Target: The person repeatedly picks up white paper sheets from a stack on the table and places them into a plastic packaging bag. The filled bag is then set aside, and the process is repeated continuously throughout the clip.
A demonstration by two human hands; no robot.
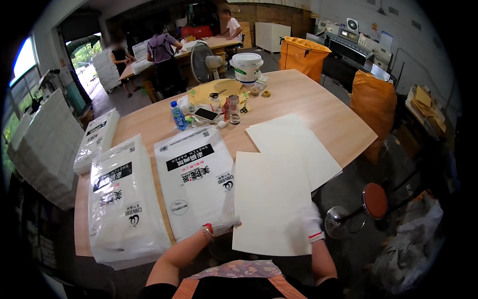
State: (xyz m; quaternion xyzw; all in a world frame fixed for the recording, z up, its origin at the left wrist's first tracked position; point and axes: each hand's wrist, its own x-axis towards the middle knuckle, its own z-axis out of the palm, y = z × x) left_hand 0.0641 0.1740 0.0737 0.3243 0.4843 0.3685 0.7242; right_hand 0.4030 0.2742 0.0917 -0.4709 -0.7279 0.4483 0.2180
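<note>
1. A person stands at the near edge of a large wooden table (318, 107), seen from above; both forearms enter from the bottom of the view, and both hands wear white gloves.
2. The left hand (222, 224) grips the left edge of a stack of cream paper sheets (271, 199), fingers curled over that edge.
3. The right hand (311, 222) lies flat and open on the stack's lower right corner, palm down.
4. The stack sits on the table's near edge, directly in front of the person.
5. A second stack of cream sheets (294, 144) lies just behind it, turned at an angle and partly covered by the nearer stack.
6. Just left of the left hand is a plastic-wrapped pack of paper (191, 179), white with a black label; it touches the sheet stack's left edge.
7. Further left lies a taller pile of wrapped packs (124, 199), and beyond it another (97, 139).
8. Mid-table stand a blue-capped water bottle (178, 115), a phone (206, 114), scissors (217, 93) and a white bucket (246, 67).
9. A red-seated stool (374, 200) stands on the floor to the right.
10. Other people work at a far table in the background.
</note>
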